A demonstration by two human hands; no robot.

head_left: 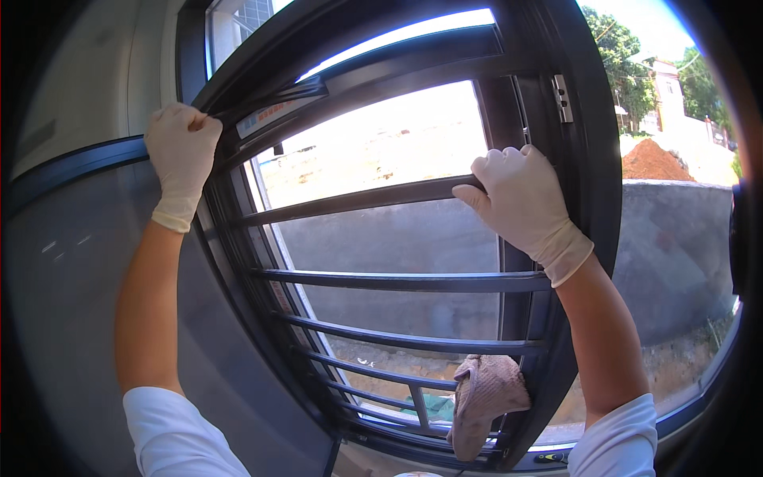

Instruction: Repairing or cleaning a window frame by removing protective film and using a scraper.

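Note:
A dark metal window sash [595,318] with horizontal bars [397,280] fills the middle of the head view, tilted within the opening. My left hand [181,159], in a white glove, is closed on its upper left edge. My right hand [520,203], also gloved, has its fingers curled over a horizontal bar near the right side. A pinkish cloth [489,389] hangs over the low bars at the bottom right. A silver hinge-like fitting [563,97] sits on the upper right of the sash.
A grey wall panel [79,286] stands on the left. Outside are a grey low wall [668,254], a mound of red soil [653,163], trees [616,71] and a pale building. A small black and yellow object [550,458] lies low on the right.

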